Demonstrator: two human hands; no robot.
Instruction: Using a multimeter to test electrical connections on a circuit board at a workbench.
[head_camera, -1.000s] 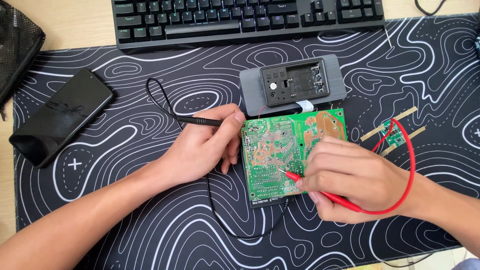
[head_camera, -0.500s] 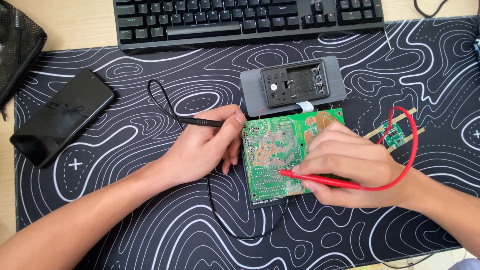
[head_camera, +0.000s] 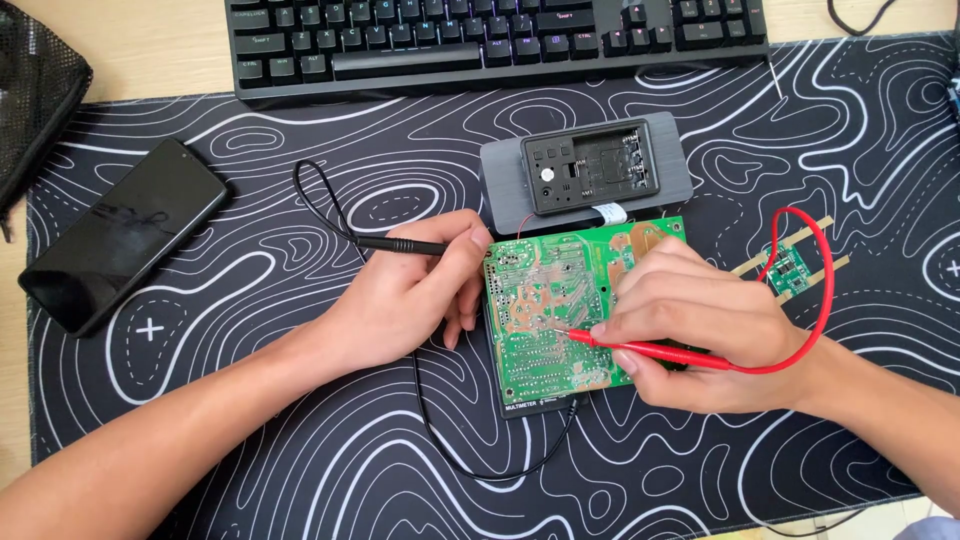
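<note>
the green circuit board (head_camera: 560, 300) lies flat on the black desk mat (head_camera: 300, 420) with white wavy lines, near the middle of the surface, just below a grey device (head_camera: 585, 180) with its back open. the right hand (head_camera: 700, 335) rests over the board's right side, its fingers (head_camera: 620, 330) pinched around a red probe (head_camera: 640, 348) whose tip touches the board's solder side. the left hand (head_camera: 410, 295) sits against the board's left edge, fingers closed on a black probe (head_camera: 400, 245) held level, its tip hidden behind the thumb. a red lead (head_camera: 815, 300) loops past a small green module (head_camera: 788, 272) on the right. a dark phone (head_camera: 120, 235) lies well to the left, and a black keyboard (head_camera: 490, 40) runs along the top.
</note>
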